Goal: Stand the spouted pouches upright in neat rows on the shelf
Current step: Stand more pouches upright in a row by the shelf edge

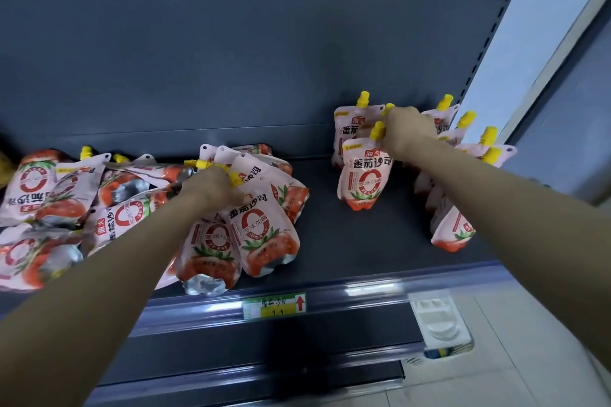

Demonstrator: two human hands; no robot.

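A green-yellow price label (274,306) sits left of a white holder (438,320).

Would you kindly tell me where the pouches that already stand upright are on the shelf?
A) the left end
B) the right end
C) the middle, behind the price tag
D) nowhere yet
B: the upright pouches stand at the shelf's right end, where the right hand grips one by its top; the heap of pouches at the left lies flat.

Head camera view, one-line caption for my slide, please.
Right hand holds a pouch upright on the shelf while the left hand grips a second pouch in the tumbled pile.
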